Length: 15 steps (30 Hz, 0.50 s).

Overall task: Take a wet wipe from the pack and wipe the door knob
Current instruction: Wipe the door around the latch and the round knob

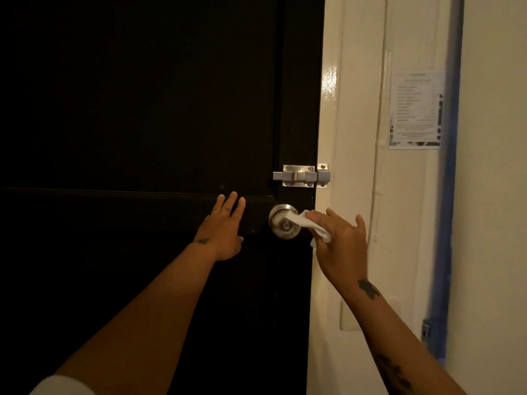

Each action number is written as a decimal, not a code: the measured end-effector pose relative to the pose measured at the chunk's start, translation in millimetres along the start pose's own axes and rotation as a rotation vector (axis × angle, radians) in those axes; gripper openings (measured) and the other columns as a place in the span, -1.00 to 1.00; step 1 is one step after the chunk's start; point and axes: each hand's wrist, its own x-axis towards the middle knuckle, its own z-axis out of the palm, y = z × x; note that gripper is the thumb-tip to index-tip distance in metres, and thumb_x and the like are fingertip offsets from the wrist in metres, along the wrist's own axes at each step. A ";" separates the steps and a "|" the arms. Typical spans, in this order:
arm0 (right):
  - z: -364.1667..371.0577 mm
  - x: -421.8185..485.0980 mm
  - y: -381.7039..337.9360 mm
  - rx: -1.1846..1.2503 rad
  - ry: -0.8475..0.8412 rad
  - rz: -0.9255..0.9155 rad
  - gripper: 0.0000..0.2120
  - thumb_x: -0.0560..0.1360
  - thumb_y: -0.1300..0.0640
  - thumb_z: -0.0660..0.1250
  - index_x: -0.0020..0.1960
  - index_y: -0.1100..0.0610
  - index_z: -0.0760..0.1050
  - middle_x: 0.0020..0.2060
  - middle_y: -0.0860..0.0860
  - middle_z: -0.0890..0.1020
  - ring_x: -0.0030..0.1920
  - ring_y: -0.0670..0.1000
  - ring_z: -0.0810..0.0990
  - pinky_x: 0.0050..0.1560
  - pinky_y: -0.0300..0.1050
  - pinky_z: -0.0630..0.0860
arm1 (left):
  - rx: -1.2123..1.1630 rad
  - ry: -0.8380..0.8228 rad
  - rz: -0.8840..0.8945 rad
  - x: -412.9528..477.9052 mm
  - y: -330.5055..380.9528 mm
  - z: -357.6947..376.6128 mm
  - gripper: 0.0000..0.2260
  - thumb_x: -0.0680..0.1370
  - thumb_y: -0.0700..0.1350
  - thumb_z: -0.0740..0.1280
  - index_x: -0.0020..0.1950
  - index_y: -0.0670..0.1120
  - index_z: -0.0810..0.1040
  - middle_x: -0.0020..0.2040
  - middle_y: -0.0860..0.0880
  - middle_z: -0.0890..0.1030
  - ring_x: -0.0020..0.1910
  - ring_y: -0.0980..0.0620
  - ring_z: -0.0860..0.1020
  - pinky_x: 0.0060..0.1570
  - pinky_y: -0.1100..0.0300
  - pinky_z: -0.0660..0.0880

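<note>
A round silver door knob (281,225) sits near the right edge of a dark door (142,124). My right hand (340,240) holds a white wet wipe (306,223) whose free end lies on the knob's upper right side. My left hand (224,226) rests flat on the door just left of the knob, fingers spread, holding nothing. The wipe pack is not in view.
A silver sliding bolt latch (302,175) is mounted above the knob, bridging door and cream frame (342,138). A printed notice (415,109) is stuck on the wall to the right, beside a blue vertical pipe (447,195).
</note>
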 end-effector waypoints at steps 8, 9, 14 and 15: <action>-5.3 -15.6 3.2 0.124 0.040 0.090 -0.83 0.44 0.23 0.36 0.02 0.13 0.60 -0.11 0.12 0.70 -0.12 0.07 0.62 0.23 0.14 0.41 | -0.069 0.046 0.012 -24.4 -2.5 4.5 -0.40 0.55 -0.08 0.23 0.49 0.02 -0.04 0.54 0.00 -0.18 0.50 -0.07 -0.20 0.45 -0.13 -0.03; -6.6 -18.1 3.3 0.174 0.052 0.101 -0.84 0.44 0.23 0.36 0.01 0.14 0.61 -0.15 0.12 0.70 -0.19 0.02 0.61 0.09 -0.07 0.51 | -0.138 0.093 0.021 -32.5 -0.8 7.5 -0.43 0.55 -0.10 0.23 0.48 0.02 0.03 0.55 0.01 -0.10 0.51 -0.05 -0.14 0.45 -0.11 -0.01; -5.9 -34.7 -0.1 0.394 -0.007 0.173 -0.82 0.42 0.25 0.37 -0.13 -0.03 0.57 -0.33 -0.19 0.60 -0.30 -0.22 0.57 -0.29 -0.52 0.42 | -0.685 0.254 0.068 -75.3 14.3 14.8 -0.72 0.53 -0.16 0.27 0.23 0.03 0.49 0.14 0.08 0.56 0.05 0.30 0.49 0.04 0.46 0.40; -5.0 -38.2 -2.1 0.420 -0.042 0.173 -0.80 0.41 0.26 0.38 -0.15 -0.05 0.57 -0.33 -0.21 0.59 -0.28 -0.24 0.57 -0.29 -0.51 0.43 | -0.766 0.251 0.064 -81.8 18.0 15.3 -0.76 0.52 -0.16 0.29 0.15 0.04 0.55 0.03 0.15 0.58 -0.05 0.35 0.53 -0.08 0.53 0.42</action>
